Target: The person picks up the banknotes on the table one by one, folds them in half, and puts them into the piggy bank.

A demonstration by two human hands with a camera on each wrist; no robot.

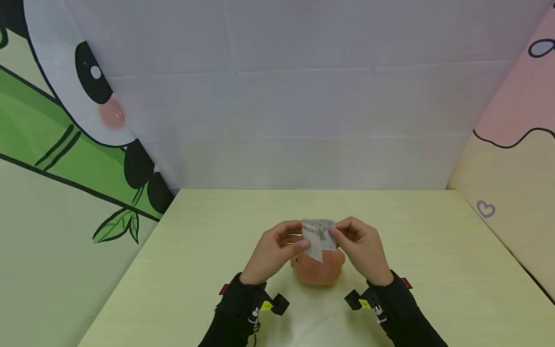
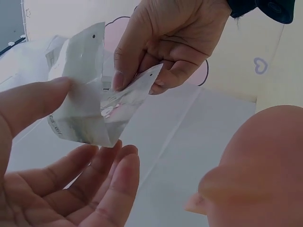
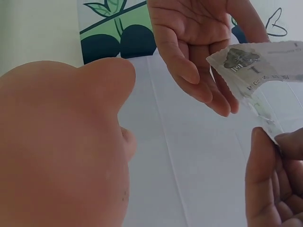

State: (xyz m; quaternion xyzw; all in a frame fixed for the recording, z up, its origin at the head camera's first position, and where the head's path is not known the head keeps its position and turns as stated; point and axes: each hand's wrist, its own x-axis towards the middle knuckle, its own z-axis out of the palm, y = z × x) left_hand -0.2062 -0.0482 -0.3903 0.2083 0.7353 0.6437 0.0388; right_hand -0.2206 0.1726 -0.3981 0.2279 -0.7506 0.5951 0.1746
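A small whitish packet (image 1: 313,238) with printing on it is held up between both hands. My left hand (image 1: 274,251) pinches its left side between thumb and fingers. At the right side, my right hand (image 1: 363,245) grips the edge with thumb and curled forefinger. Seen from the left wrist, the two walls of the packet (image 2: 83,104) spread apart in a V, showing a shiny inside with a pinkish patch. Just below the hands sits a rounded, flesh-coloured doll's head (image 1: 318,271) on the table, its top overlapped by the packet; it looms large in the right wrist view.
The pale yellow table (image 1: 225,217) spreads out around the hands. A white sheet (image 1: 303,106) hangs behind it, with cartoon-printed panels at left and right. Dark sleeves (image 1: 236,308) carry wrist cameras, and a thin cable hangs by the left one.
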